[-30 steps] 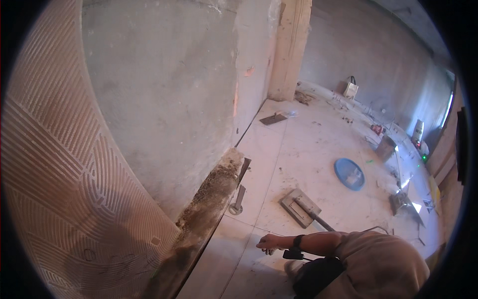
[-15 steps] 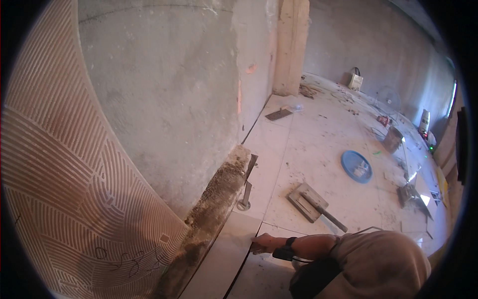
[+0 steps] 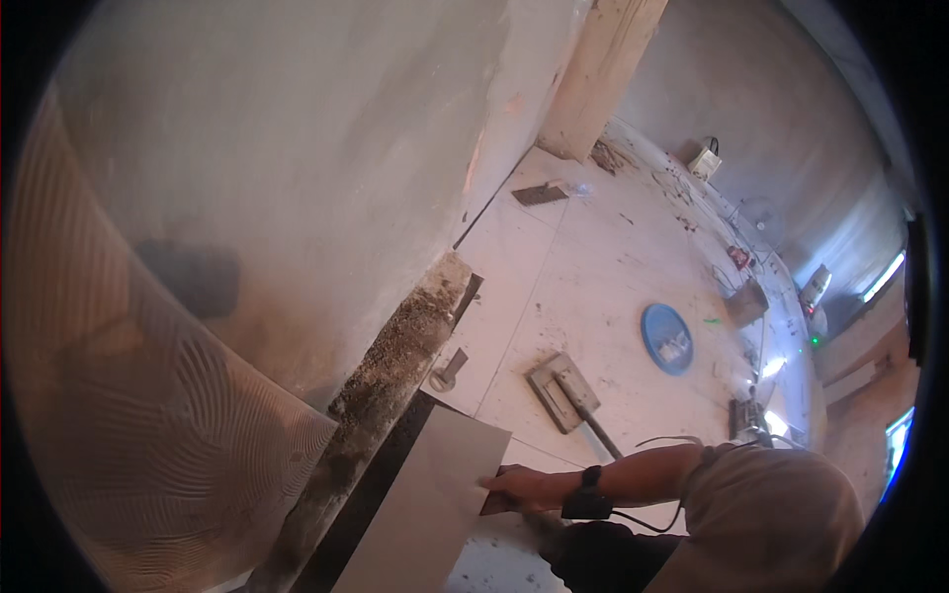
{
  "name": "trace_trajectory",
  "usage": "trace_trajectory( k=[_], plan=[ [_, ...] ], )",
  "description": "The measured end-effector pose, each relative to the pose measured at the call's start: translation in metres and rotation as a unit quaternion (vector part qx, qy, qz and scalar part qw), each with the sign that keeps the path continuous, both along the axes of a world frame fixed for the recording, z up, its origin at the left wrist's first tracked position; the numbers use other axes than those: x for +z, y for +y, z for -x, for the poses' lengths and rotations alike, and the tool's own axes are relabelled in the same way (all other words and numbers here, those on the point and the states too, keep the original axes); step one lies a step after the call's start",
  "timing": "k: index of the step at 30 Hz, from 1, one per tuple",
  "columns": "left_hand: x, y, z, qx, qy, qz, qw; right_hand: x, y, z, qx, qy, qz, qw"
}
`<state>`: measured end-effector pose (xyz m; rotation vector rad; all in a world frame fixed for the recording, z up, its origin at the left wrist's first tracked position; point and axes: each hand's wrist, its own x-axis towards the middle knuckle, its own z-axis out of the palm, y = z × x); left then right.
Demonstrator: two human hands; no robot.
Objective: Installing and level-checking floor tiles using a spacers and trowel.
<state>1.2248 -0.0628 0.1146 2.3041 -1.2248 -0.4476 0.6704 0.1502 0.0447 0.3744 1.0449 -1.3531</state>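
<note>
My right hand [image 3: 507, 491] is closed on the edge of a pale, long tile strip [image 3: 415, 504], lifted at an angle beside a dark gap [image 3: 364, 504]. A dark band is round my right wrist. My left hand is not in view. Along the wall foot runs a rough strip of mortar [image 3: 390, 351], and left of it stands a large panel coated with combed adhesive [image 3: 188, 445]. Above the held tile, a short metal tool with a round end [image 3: 445, 374] lies on the tiled floor [image 3: 499, 287]. A square float [image 3: 563, 392] with a long handle lies to its right.
A blue round lid or basin [image 3: 667, 338] sits on the floor. Farther off are a trowel [image 3: 539, 194], a red object [image 3: 737, 257], a grey bucket [image 3: 746, 301], a light bag [image 3: 704, 160] and debris along the back wall [image 3: 751, 89]. A column [image 3: 598, 74] stands at the wall's corner.
The tile strip under my right hand has risen off the floor, exposing a dark gap along the mortar. My right hand has shifted slightly left and the view has tilted.
</note>
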Motion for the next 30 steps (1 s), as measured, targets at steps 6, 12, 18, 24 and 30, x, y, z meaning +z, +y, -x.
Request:
trace_trajectory(
  k=[6,12,18,24,30],
  plan=[
    [0.165,0.023,0.206,-0.187,0.307,-0.085,0.929,0.141,0.106,0.02,0.118,0.327,0.036,0.937],
    [0.334,0.066,0.416,-0.376,0.464,-0.27,0.755,0.388,0.186,0.068,-0.356,0.155,-0.24,0.89],
    [0.453,0.179,0.57,-0.566,0.43,-0.412,0.569,0.436,0.333,0.083,-0.671,0.056,-0.286,0.682],
    [0.493,0.313,0.62,-0.679,0.331,-0.501,0.422,0.539,0.48,-0.053,-0.855,0.095,-0.132,0.492],
    [0.517,0.459,0.611,-0.739,0.229,-0.563,0.291,0.531,0.562,-0.275,-0.955,0.091,-0.026,0.282]
  ],
)
